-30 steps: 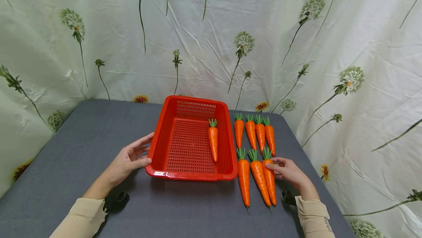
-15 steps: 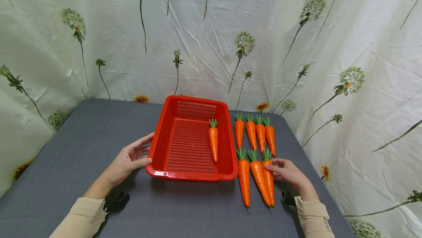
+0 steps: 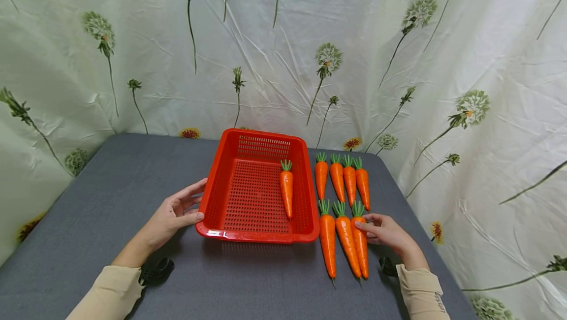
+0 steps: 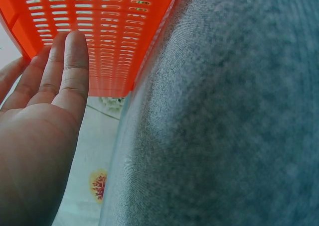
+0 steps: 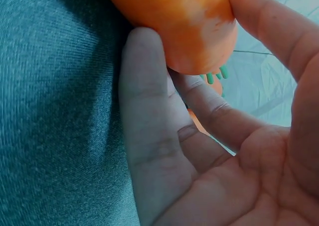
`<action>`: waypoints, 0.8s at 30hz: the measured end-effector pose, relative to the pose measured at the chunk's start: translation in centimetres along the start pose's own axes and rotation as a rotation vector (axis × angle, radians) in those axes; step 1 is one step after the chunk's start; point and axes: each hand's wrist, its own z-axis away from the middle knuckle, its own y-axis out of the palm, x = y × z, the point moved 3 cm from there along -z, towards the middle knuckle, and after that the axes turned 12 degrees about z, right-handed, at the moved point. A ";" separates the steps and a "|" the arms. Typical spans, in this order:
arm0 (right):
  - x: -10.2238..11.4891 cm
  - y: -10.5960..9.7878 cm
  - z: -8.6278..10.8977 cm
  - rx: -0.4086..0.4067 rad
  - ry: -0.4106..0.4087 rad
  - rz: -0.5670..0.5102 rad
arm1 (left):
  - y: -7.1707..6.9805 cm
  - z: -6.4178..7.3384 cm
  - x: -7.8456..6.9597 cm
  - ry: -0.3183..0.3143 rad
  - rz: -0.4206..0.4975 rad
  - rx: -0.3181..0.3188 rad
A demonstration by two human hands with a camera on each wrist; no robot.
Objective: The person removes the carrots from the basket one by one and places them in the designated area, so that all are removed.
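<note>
A red perforated plastic basket [image 3: 257,237] stands mid-table with one carrot [image 3: 287,194] lying inside along its right part. My left hand [image 3: 174,214] rests against the basket's left side. Its fingers are nearly straight on the slotted wall [image 4: 75,17], and the thumb touches the rim near the front corner. To the right of the basket, my right hand [image 3: 387,231] pinches the rightmost front-row carrot [image 3: 361,251], thumb on top and fingers along its side and underneath. In the right wrist view this carrot [image 5: 184,22] lies low over the cloth, between thumb and fingers.
Two more carrots lie left of the pinched one, an outer carrot [image 3: 327,243] and a middle carrot [image 3: 347,243]. Several carrots [image 3: 349,182] form a back row beside the basket. A grey cloth [image 3: 248,285] covers the table. Behind hangs a floral curtain [image 3: 274,88].
The pinched carrot and the middle carrot beside it have shifted slightly left at their lower ends. My right hand moved very little; my left hand and the basket stayed put.
</note>
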 end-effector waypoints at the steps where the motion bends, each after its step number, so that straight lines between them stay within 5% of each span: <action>1: 0.0 0.0 0.0 0.002 -0.003 0.002 | 0.0 0.0 0.0 -0.001 -0.001 0.000; 24: 0.1 -0.2 0.2 0.010 -0.021 0.010 | 0.0 0.0 -0.1 -0.005 0.001 0.006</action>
